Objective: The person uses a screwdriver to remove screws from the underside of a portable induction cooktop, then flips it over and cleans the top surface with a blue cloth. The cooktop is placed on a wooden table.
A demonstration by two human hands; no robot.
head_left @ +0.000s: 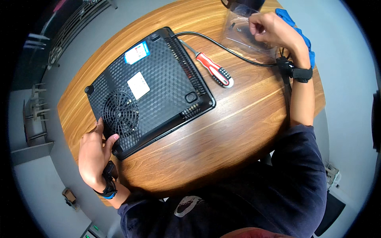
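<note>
- Cooktop [152, 89]: a flat black appliance lying underside up at the left middle of the desk [238, 123], so its fan grille, labels and vent slots face upward.
- Left hand [94, 152]: rests on the cooktop's near-left corner by the fan grille, fingers spread and lightly curled over the edge; the grip appears to steady the unit rather than lift it.
- Right hand [270, 29]: at the far right, fingers pinched inside a clear plastic bag [246, 33] lying on the desk; the grip is clenched on or about something small, which cannot be made out.
- Screwdriver [212, 69]: red and white handle, lying released just right of the cooktop, within reach of either hand.
- Cord [226, 47]: black, running from the cooktop's far corner rightward past the bag.
- Blue cloth [297, 31]: beyond the right wrist, at the desk edge.
</note>
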